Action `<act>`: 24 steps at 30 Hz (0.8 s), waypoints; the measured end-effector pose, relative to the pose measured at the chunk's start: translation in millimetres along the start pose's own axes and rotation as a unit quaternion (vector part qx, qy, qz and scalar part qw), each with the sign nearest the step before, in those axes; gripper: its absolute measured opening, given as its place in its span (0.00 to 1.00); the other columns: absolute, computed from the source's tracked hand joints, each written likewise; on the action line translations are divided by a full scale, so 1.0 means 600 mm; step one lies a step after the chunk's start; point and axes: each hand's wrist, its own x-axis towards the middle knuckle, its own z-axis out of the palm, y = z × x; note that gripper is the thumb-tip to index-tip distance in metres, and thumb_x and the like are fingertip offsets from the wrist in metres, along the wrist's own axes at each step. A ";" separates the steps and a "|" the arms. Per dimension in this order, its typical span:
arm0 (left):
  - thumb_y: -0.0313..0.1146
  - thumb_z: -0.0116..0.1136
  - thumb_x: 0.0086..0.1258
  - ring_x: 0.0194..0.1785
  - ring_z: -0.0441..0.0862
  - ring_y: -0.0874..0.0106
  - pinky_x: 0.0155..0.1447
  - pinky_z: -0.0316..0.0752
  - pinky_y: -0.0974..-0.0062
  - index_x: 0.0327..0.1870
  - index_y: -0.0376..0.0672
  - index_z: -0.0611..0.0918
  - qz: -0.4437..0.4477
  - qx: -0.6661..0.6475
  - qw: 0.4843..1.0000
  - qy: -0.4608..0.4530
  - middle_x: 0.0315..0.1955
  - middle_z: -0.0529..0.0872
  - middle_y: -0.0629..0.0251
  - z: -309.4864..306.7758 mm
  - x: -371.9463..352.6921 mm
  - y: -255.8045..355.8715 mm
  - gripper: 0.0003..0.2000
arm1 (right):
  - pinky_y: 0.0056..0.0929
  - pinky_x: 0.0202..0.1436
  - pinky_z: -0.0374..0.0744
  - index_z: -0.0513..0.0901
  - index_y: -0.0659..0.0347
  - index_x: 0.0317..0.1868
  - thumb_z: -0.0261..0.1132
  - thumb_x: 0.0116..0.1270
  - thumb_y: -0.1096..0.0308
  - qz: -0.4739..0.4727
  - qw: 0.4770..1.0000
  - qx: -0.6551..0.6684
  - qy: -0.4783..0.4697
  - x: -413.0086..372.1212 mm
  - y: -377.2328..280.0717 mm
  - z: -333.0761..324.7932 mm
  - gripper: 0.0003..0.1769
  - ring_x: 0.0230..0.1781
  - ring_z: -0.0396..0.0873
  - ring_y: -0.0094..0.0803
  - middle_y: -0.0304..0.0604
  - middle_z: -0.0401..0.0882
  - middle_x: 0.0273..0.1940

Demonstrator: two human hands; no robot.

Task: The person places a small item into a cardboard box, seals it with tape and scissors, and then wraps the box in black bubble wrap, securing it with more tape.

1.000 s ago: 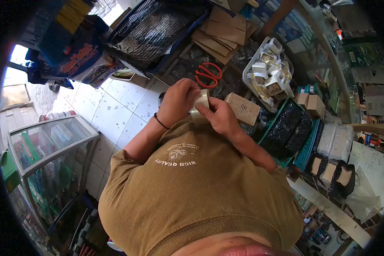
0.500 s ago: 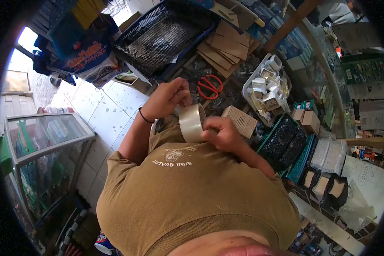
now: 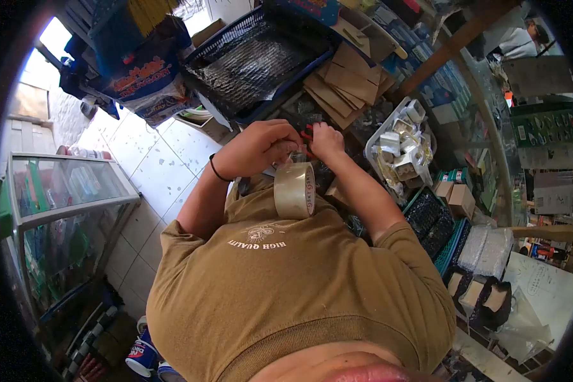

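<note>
A roll of clear packing tape hangs in front of my chest from a short strip pulled off it. My left hand, with a black band at the wrist, pinches the top of that strip with closed fingers. My right hand has let go of the roll and lies just to the right of the left hand, fingers closed over the red scissors on the cluttered surface. Only a sliver of the red handles shows beside the fingers.
A blue basket of dark packets stands ahead, with flat cardboard pieces beside it. A white tray of small boxed parts sits at the right, green baskets lower right, a glass display case at the left on the tiled floor.
My right hand has left the tape roll and moved forward onto the red scissors. The roll has dropped and now hangs from the strip in my left hand.
</note>
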 end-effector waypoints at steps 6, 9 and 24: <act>0.25 0.52 0.66 0.31 0.81 0.69 0.32 0.75 0.75 0.36 0.34 0.78 -0.018 -0.055 0.998 0.004 0.30 0.77 0.59 -0.006 0.013 -0.001 0.04 | 0.43 0.53 0.74 0.73 0.61 0.52 0.59 0.60 0.71 0.036 0.997 0.055 -0.028 0.019 0.010 0.025 0.18 0.51 0.75 0.47 0.52 0.72 0.52; 0.25 0.53 0.66 0.31 0.81 0.68 0.33 0.77 0.74 0.35 0.34 0.78 0.061 0.064 0.996 0.002 0.30 0.77 0.58 -0.016 0.029 -0.008 0.04 | 0.42 0.53 0.74 0.73 0.61 0.53 0.59 0.59 0.69 0.006 0.989 0.129 0.066 0.011 0.017 0.030 0.20 0.53 0.74 0.49 0.54 0.69 0.54; 0.25 0.54 0.64 0.27 0.82 0.66 0.29 0.75 0.75 0.36 0.33 0.77 0.018 -0.013 0.989 -0.146 0.30 0.79 0.58 0.015 0.129 0.007 0.05 | 0.26 0.35 0.68 0.73 0.63 0.40 0.70 0.48 0.39 -0.028 0.910 0.399 -0.113 -0.276 0.214 -0.234 0.35 0.30 0.66 0.23 0.35 0.68 0.29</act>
